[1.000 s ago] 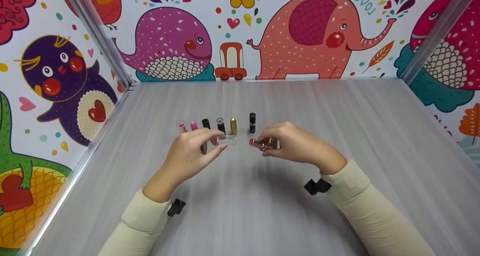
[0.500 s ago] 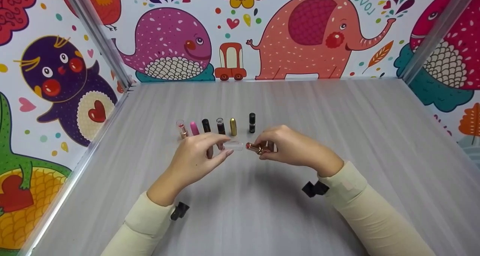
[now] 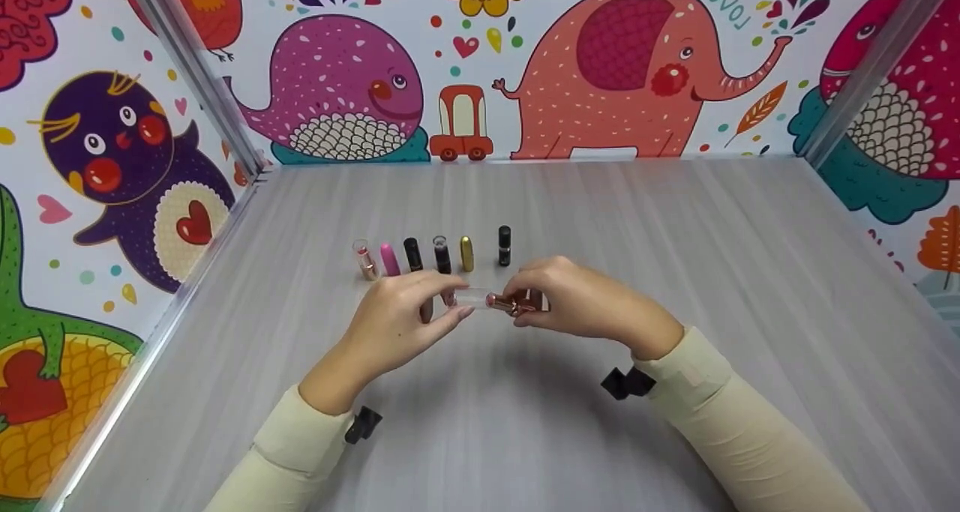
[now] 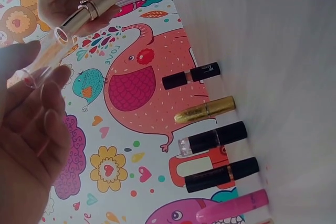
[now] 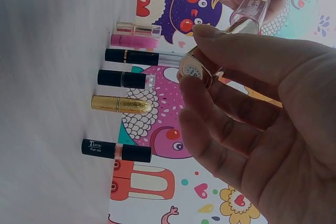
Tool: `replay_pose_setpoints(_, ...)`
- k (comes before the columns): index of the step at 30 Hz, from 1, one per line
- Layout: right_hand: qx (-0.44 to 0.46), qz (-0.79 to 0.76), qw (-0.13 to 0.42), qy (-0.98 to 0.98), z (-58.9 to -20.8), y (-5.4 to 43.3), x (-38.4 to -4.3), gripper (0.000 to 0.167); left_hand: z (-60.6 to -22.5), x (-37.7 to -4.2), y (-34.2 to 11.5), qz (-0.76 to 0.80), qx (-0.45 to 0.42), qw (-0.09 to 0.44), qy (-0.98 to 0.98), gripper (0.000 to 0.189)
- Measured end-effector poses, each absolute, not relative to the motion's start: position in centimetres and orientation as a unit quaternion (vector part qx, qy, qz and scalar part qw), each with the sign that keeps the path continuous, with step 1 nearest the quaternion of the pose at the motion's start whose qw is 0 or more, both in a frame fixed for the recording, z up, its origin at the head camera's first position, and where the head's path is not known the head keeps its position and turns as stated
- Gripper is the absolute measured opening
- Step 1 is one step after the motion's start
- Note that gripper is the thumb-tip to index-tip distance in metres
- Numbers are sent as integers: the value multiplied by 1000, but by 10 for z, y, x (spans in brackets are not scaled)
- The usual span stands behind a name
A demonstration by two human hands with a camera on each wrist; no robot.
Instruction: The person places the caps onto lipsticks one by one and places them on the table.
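My left hand (image 3: 390,321) pinches a clear lipstick cap (image 3: 469,297) between thumb and fingertips. Facing it, my right hand (image 3: 581,298) grips a shiny rose-gold lipstick (image 3: 504,304) by its base, with fingers curled round it. Both pieces are held roughly level above the table. In the left wrist view the cap's mouth overlaps the front end of the lipstick tube (image 4: 86,13). The right wrist view shows the round base (image 5: 193,71) of the lipstick between thumb and fingers, and the cap (image 5: 254,8) beyond it carries lettering.
Behind the hands several lipsticks stand in a row: a clear-capped one (image 3: 365,261), a pink one (image 3: 388,259), black ones (image 3: 412,253) and a gold one (image 3: 466,253). A black tube (image 3: 504,246) stands apart to their right. Cartoon-printed walls (image 3: 472,62) border the grey table (image 3: 480,437).
My left hand has moved right and nearer with the cap, while my right hand has shifted slightly left and nearer. The gap between cap and lipstick has closed.
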State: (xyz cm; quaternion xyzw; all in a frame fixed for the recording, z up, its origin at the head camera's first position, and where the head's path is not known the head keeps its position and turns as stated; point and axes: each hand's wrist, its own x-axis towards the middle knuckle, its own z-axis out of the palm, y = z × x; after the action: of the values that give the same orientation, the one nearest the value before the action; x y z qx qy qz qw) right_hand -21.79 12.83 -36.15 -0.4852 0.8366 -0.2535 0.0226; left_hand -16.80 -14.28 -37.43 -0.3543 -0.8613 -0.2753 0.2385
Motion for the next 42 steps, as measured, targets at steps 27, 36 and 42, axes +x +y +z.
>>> replay_pose_setpoints(27,-509,-284,-46,811,-360,120,-209,24,-377,-167,-140,-274,-378,219,-857,21)
replay_pose_setpoints(36,-521,-277,-64,805,-360,118,-206,24,-375,-166,-140,-280,-381,211,-856,21)
replay_pose_setpoints(42,-525,-282,-71,800,-362,118,-205,26,-374,-165,-140,-281,-382,206,-856,21)
